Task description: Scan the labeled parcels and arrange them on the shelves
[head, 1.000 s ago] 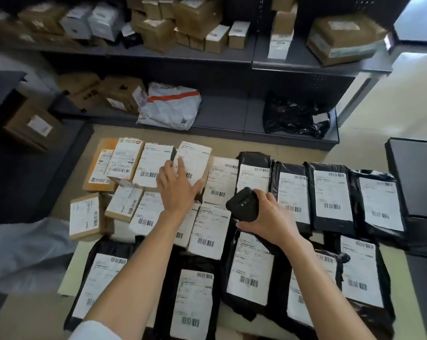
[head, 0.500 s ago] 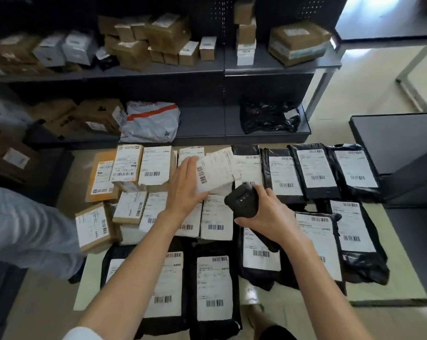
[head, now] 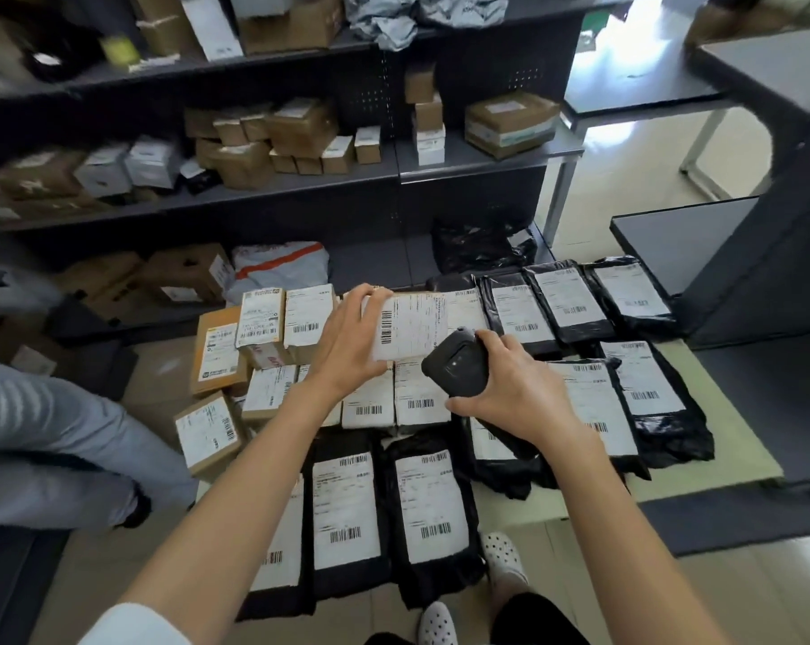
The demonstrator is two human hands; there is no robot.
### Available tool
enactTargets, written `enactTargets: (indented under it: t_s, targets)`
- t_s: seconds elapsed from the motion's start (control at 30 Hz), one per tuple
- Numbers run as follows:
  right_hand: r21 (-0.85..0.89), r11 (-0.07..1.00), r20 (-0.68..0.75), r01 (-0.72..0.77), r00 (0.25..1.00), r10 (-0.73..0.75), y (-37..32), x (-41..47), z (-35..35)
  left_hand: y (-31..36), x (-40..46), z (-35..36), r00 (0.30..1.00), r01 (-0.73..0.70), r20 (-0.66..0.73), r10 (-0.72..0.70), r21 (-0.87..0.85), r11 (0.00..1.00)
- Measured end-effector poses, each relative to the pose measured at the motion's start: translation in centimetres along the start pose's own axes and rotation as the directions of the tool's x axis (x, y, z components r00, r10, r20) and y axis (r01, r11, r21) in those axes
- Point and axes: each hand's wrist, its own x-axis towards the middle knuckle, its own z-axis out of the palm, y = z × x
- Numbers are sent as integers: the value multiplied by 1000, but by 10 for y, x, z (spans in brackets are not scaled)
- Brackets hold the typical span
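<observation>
Both bare forearms reach forward and down. The left hand (head: 349, 339) curls its fingers and thumb around a flat parcel (head: 410, 325). The right hand (head: 510, 388) grips a black scanner (head: 456, 365).

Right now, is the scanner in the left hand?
No, the right hand grips the scanner, while the left hand holds a white labeled parcel.

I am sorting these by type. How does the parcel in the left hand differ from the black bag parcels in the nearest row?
The held parcel is pale and lifted, gripped by the left hand; the black bag parcels are dark plastic and lie flat. Its barcode runs vertically, theirs horizontally. Both carry white printed labels.
</observation>
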Motion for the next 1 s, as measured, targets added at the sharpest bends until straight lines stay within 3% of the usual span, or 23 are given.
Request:
enactTargets:
  t_s: [0.63,1.0]
  targets:
    - [-110,994,0,-10,1000,10,-2,-34,-11,4,-7,-10,997,-56,55,58,-45,997]
    - [55,985,-48,-163,985,165,42,-67,-11,65,11,14,979,-153,113,167,-122,981]
